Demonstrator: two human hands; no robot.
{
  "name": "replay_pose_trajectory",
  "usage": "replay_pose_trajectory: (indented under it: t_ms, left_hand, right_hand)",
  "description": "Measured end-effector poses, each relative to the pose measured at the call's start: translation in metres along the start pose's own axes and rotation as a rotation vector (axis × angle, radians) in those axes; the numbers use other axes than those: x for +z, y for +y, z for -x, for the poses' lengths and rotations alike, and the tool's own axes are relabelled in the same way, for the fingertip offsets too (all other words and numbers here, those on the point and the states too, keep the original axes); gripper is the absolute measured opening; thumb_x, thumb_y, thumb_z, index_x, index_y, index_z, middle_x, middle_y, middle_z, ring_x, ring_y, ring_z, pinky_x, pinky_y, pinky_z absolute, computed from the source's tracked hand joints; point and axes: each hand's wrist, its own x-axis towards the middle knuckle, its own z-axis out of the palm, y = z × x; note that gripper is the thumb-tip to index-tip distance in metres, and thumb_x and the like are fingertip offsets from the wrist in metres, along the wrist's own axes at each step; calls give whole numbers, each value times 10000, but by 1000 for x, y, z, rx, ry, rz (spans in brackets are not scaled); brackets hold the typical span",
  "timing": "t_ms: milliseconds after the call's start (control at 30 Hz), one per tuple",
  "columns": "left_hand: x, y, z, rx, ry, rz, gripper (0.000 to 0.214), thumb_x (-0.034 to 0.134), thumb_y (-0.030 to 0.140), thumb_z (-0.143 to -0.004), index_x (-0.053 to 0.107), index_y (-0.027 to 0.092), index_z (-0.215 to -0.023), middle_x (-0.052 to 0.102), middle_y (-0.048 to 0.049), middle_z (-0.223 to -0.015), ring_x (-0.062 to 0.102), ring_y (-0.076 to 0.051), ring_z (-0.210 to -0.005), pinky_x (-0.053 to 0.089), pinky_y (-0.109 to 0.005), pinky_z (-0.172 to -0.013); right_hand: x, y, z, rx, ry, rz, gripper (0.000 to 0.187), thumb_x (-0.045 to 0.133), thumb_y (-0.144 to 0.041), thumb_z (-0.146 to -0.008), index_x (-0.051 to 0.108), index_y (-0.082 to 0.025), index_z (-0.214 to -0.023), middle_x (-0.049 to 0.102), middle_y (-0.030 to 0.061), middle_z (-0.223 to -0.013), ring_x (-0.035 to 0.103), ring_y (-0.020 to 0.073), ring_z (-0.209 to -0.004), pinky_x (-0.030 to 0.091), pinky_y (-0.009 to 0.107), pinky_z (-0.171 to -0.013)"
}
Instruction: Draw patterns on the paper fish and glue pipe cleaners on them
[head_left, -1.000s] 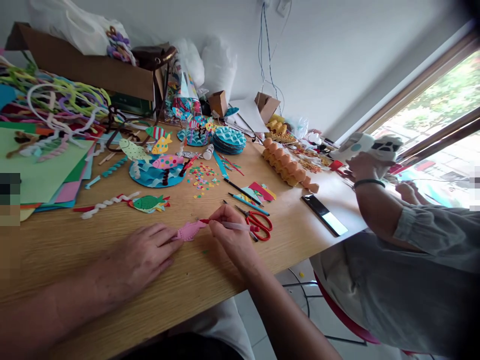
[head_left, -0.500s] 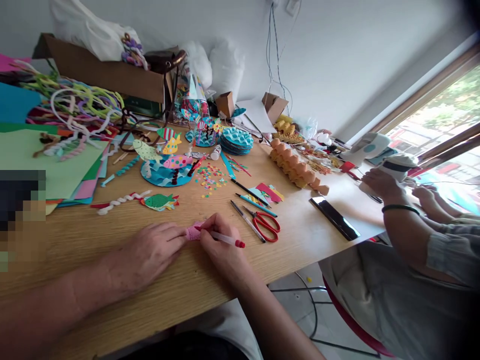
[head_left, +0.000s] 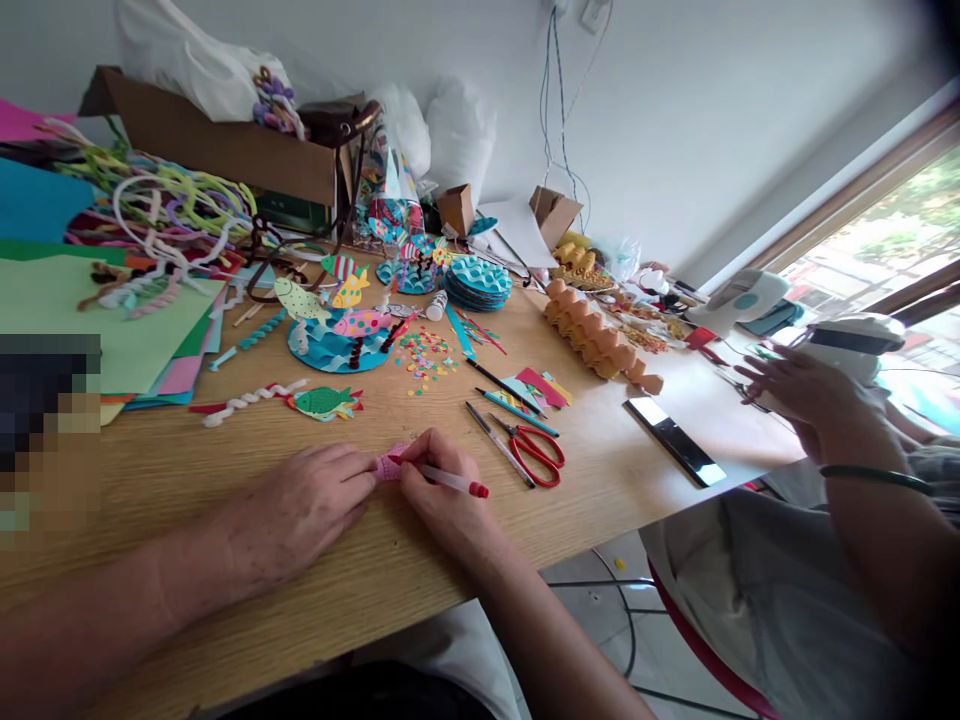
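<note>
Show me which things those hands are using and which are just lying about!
In use:
- pink piece, touched by the left hand
- red pen, in the right hand

Lying about:
- scissors
- phone
- green fish

the flat pink paper piece (head_left: 389,466) bears darker marks. the slim plastic pen (head_left: 450,480) has a whitish barrel and a red end. a green paper fish (head_left: 324,402) carries red and yellow fins. a pink paper fish (head_left: 361,323) is dotted in several colours; a pale green paper fish (head_left: 300,300) is speckled dark. the metal scissors (head_left: 517,437) have red handles.
</note>
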Motion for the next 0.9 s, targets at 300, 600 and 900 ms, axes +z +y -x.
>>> replay_pose_trajectory:
  t_ms: [300, 600, 900]
  left_hand:
    - [-3, 5, -4, 4, -13, -56, 297, 463, 57, -932, 690, 182, -1078, 716, -82, -1076, 669, -238, -961, 568, -374, -870]
    - [-4, 6, -5, 12, -4, -31, 306, 460, 38, -927, 674, 172, -1100, 722, -80, -1090, 673, -242, -978, 563, -389, -889]
    - [-4, 6, -4, 4, -4, -22, 305, 472, 39, -926, 679, 177, -1103, 722, -77, -1092, 671, -239, -980, 560, -382, -883]
  right_hand:
    - [-1, -5, -1, 11, -3, 61, 69, 584, -232, -738, 544, -237, -681, 647, -29, -644, 574, 136, -580, 444, 231, -562]
    - [-1, -6, -1, -2, -3, 50, 70, 563, -234, -726, 523, -240, -668, 627, -31, -626, 562, 133, -561, 447, 233, -562]
    - [-3, -10, 0, 1, -22, 34, 85, 548, -196, -694, 500, -242, -641, 630, -34, -638, 561, 131, -582, 459, 230, -579]
